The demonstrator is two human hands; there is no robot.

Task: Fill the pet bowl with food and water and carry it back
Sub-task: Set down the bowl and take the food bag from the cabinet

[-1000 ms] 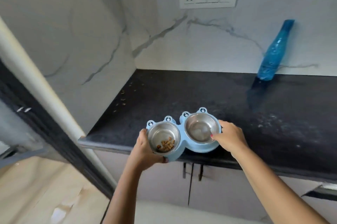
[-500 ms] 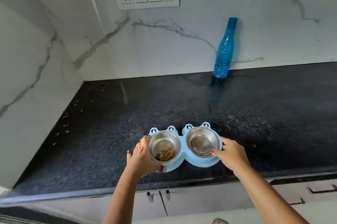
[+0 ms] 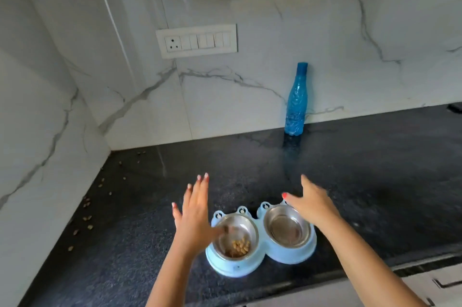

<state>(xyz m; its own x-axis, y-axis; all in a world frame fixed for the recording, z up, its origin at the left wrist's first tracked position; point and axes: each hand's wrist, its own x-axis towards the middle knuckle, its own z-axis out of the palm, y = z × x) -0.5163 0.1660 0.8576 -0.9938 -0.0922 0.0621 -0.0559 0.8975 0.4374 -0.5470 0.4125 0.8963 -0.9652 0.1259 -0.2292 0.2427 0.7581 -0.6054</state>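
Head view: no legible writing; blue bottle point(image 3: 296, 99) unlabelled.

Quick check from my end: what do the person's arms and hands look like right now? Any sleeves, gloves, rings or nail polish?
Both forearms are bare to the bottom of the view: no sleeves, gloves, watch or bracelets. The left hand has light, pale nails. The right hand shows a red-painted thumbnail. No ring shows on either hand, though motion blur makes that uncertain.
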